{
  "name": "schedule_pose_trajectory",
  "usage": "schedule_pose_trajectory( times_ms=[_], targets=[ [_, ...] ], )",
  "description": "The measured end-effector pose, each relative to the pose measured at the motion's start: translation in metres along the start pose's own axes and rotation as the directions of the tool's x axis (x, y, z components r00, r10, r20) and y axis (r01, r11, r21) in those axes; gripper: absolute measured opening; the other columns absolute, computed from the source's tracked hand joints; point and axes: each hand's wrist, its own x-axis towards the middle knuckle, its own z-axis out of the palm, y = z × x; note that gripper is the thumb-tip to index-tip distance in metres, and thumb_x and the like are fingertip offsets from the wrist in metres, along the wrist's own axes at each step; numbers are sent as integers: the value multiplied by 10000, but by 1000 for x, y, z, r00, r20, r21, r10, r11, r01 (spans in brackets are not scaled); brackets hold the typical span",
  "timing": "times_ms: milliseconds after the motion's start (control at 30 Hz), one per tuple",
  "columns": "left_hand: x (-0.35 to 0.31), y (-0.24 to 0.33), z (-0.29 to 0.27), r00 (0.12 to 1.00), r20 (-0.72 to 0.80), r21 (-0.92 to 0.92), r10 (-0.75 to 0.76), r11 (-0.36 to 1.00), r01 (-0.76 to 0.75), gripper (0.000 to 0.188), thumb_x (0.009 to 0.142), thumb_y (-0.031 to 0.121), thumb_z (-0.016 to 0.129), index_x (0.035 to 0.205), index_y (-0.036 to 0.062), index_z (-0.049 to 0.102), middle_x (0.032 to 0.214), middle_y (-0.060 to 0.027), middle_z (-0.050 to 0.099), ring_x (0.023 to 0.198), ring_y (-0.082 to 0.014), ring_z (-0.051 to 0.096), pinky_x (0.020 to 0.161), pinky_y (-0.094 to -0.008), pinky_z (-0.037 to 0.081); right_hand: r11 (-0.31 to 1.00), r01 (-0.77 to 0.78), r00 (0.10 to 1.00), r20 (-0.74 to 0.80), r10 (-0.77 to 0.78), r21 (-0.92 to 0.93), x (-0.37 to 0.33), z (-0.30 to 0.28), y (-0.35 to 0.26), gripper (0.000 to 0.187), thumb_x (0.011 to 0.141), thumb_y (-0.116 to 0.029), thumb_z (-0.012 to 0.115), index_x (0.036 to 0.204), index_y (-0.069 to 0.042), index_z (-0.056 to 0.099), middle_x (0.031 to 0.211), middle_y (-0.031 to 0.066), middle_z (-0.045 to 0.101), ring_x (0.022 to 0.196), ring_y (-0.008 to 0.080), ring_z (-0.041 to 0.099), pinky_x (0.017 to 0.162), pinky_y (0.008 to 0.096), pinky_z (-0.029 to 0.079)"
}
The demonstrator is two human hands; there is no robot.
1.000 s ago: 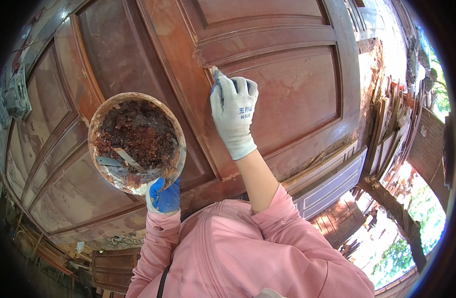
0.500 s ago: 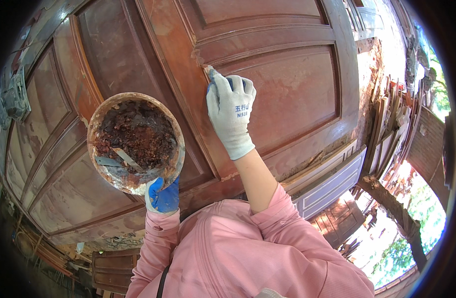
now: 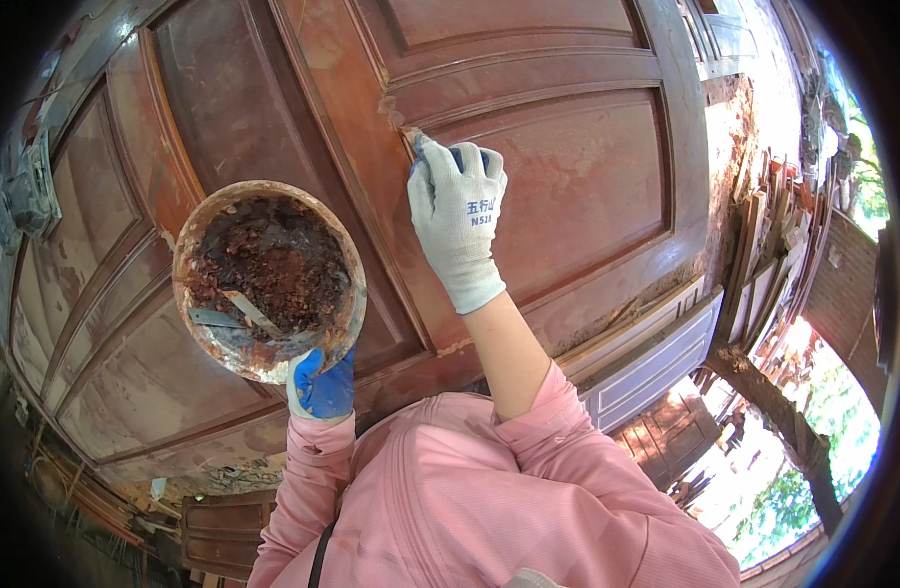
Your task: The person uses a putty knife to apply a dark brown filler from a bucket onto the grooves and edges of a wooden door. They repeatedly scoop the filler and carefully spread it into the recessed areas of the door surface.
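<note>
My left hand (image 3: 322, 384), in a blue-and-white work glove, grips the near rim of a round bowl (image 3: 187, 338). Lumpy dark red-brown paste (image 3: 273, 245) fills much of the bowl. Two flat scraper blades, one bluish (image 3: 215, 318) and one pale (image 3: 254, 314), lie in it. My right hand (image 3: 458, 220), in a whitish glove with blue on the finger side, is closed at a brown panelled wooden door (image 3: 558, 206). Its fingertips are at the moulding beside a recessed panel, where a small pale brown bit shows. Whatever the fingers pinch is mostly hidden.
Another brown panelled door section (image 3: 107, 323) lies at the left, with a clear plastic bag (image 3: 28, 201) on its far side. White louvred panels (image 3: 656, 358) and stacked timber (image 3: 754, 255) stand to the right, near a rough wooden post (image 3: 783, 402).
My right hand has shifted very slightly, its fingertips still at the same spot on the moulding. The bowl and my left hand are almost unmoved.
</note>
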Motion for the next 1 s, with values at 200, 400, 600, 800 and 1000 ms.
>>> schedule_pose_trajectory(
  times_ms=[200, 400, 600, 800, 1000],
  targets=[
    [0, 1, -3, 999, -35, 0, -19, 1000, 19, 798, 826, 41, 665, 1563, 148, 378, 1551, -95, 484, 1418, -334, 477, 1206, -592, 346, 1000, 23, 999, 29, -23, -1, 0, -1, 1, 287, 866, -168, 695, 1151, -143, 721, 971, 54, 617, 1014, 309, 544, 909, 481, 422],
    [0, 2, 0, 999, -28, 2, -17, 1000, 17, 816, 813, 37, 657, 1569, 154, 371, 1558, -99, 477, 1419, -336, 477, 1206, -593, 342, 999, 37, 999, 8, -37, 1, -1, 2, 2, 311, 854, -177, 702, 1164, -148, 712, 961, 62, 586, 1003, 307, 537, 913, 492, 417],
    [1, 1, -3, 1000, -9, -9, -18, 1000, 18, 816, 811, 29, 647, 1568, 156, 372, 1555, -95, 481, 1423, -335, 472, 1211, -592, 336, 990, -49, 999, 1, 49, 133, 3, -4, 10, 274, 887, -150, 678, 1157, -122, 706, 968, 83, 605, 984, 321, 537, 881, 478, 441],
    [1, 2, -3, 999, -13, -16, -30, 999, 30, 799, 819, 22, 637, 1564, 145, 377, 1547, -93, 490, 1422, -329, 474, 1212, -592, 334, 992, -61, 997, 50, 56, 109, 6, -9, 5, 270, 898, -166, 666, 1160, -113, 698, 980, 101, 612, 986, 331, 543, 864, 478, 456],
    [0, 1, -1, 1000, -21, -5, -13, 1000, 13, 779, 832, 34, 644, 1559, 128, 379, 1544, -104, 490, 1419, -335, 475, 1212, -591, 340, 1000, 9, 995, 103, -9, -6, 11, -18, -5, 243, 882, -93, 661, 1119, -82, 712, 922, 108, 639, 955, 338, 543, 858, 453, 458]
  ],
)
